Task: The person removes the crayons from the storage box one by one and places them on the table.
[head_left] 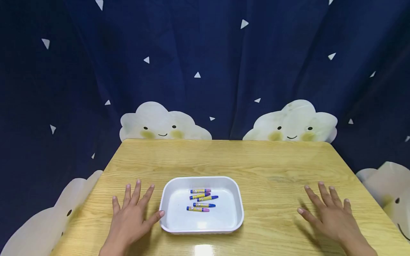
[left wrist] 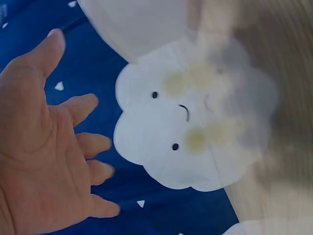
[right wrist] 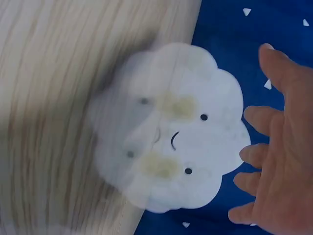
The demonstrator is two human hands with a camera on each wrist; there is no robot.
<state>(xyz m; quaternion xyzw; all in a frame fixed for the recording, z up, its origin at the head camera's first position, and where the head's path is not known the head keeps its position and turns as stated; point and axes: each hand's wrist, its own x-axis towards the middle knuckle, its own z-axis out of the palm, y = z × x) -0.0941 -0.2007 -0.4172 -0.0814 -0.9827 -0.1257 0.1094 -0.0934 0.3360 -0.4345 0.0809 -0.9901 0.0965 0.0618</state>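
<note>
My left hand [head_left: 129,217] is held palm down with spread fingers beside the left wall of a white plastic tray [head_left: 173,222]; its thumb tip overlaps the tray's rim in the head view. Several short crayons [head_left: 201,204] with yellow and blue wrappers lie crosswise inside the tray, tips pink, purple and blue. Well to the right of the tray, my right hand [head_left: 333,217] also has its fingers spread and casts a shadow on the wood. Both wrist views show an empty palm, the left hand [left wrist: 54,147] and the right hand [right wrist: 279,152].
A light wooden table [head_left: 272,163] with rounded far corners carries the tray near its front middle. Behind it hangs a dark blue curtain [head_left: 205,42] with white triangles and smiling clouds, which also surrounds the table's left and right sides.
</note>
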